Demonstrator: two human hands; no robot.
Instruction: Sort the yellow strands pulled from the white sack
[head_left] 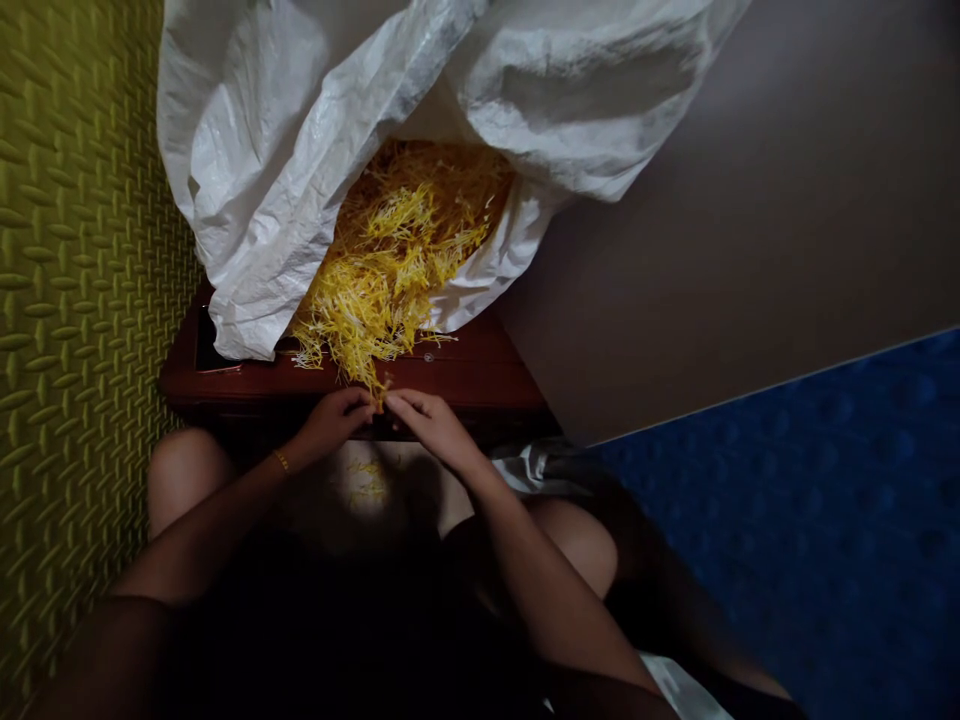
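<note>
One yellow textured surface [75, 250] fills the left edge, beside a bare left knee [184, 475]. Next, a white sack [255, 150] slumps open on a red-brown table [472, 375]. Below it, the left hand [330, 425], with a yellow bracelet [281, 460] at the wrist, reaches inward, thumb and fingertips pinching at the near tip of a heap of yellow strands [375, 290]. The heap lies straight beyond both hands, spilling from the sack's mouth onto the table; its long axis runs away from the fingertips, leaning right. Its tip ends between the hands, so neither is clearly nearer. Loose scraps [367, 480] lie on a pale surface below. The right hand [439, 425] meets the left from the other side, thumb and forefinger pinching the same small clump; how many strands each holds is too small to tell. Farther right come a bare right knee [574, 545], a grey-brown panel [712, 230] and a blue surface [825, 500].
</note>
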